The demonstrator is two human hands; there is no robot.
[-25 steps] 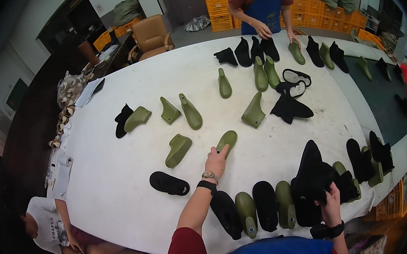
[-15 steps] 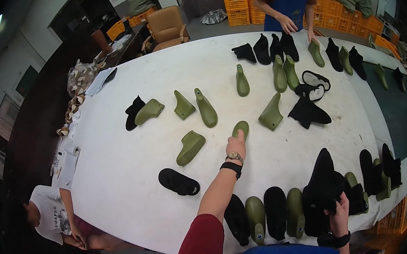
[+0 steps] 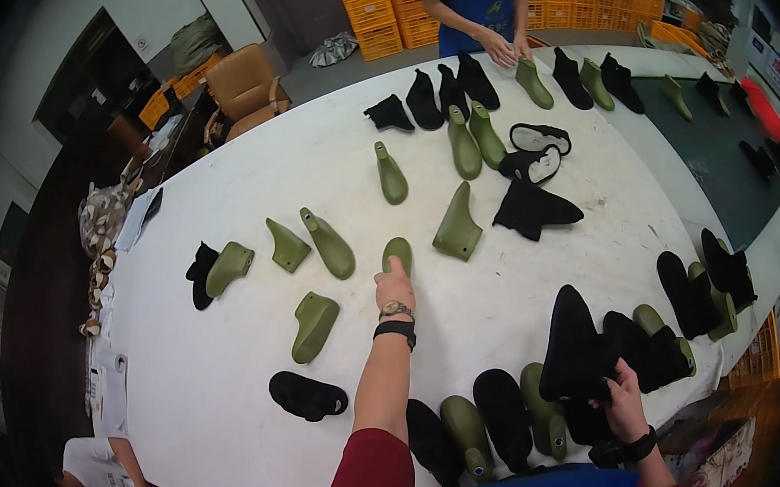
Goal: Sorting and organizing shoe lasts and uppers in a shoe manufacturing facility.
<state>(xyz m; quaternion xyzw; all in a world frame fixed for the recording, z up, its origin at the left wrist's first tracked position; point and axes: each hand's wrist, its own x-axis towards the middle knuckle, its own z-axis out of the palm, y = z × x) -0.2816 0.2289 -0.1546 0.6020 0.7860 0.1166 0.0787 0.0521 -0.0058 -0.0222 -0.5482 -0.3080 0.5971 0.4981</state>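
Observation:
Reaching out over the white table [image 3: 212, 357], my left hand [image 3: 395, 289] is closed around the near end of a green shoe last [image 3: 397, 250], whose far end shows past my fingers. My right hand [image 3: 625, 401], low on the right, grips the opening end of a black boot [image 3: 570, 343], toe pointing away from me. Beneath that boot stands a row of black shoes and green lasts, with a black shoe [image 3: 503, 412] and a green last [image 3: 465, 430] among them. Another green last [image 3: 313, 328] lies left of my left hand, and a black slipper-like shoe [image 3: 308, 396] is nearer me.
Across the table a co-worker [image 3: 479, 6] in a blue apron has both hands by a green last [image 3: 533, 86]. A seated person [image 3: 101, 483] is at the lower left. More lasts and black boots [image 3: 534, 209] stand about. Orange crates [image 3: 371, 22] and a chair [image 3: 242, 88] are beyond.
The view has swung right, so the table's things sit further left. My right hand has turned the black boot so more of its length shows. The co-worker's hands have come together at the last.

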